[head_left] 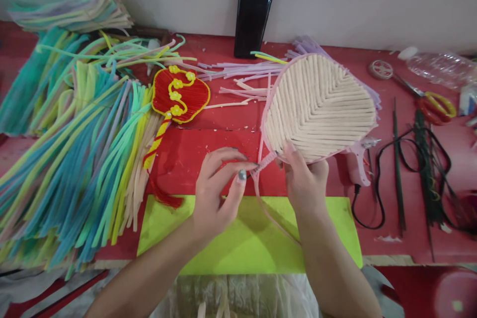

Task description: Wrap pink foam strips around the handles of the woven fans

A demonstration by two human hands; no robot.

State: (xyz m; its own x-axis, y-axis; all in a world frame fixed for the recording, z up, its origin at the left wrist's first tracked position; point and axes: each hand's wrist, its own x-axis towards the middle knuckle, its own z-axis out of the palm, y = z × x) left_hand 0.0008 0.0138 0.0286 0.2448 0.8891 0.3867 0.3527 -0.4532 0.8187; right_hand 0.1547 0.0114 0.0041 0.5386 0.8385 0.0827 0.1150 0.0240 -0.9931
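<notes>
My right hand [305, 179] grips the lower edge of a hand fan [320, 104], its thumb on the front. Cream pipe cleaners fill the fan in a leaf-like pattern inside a pink rim. A short handle [267, 160], wrapped in pink, points down and left from the fan. At that handle's tip, my left hand [219, 189] has its fingers drawn together in a pinch; the exact contact is hard to see. A loose pink pipe cleaner [274, 218] trails from the handle down toward my right wrist. Left of the hands lies a finished-looking red fan [182, 97] with yellow trim and a tassel.
Bundles of coloured pipe cleaners [82, 159] cover the table's left side. A black phone [256, 7] leans on the wall. To the right are a pink glue gun [358, 164] with its cord, scissors [428, 102], dark sticks [425, 174] and a plastic bottle [439, 67]. A yellow-green mat [242, 253] lies in front.
</notes>
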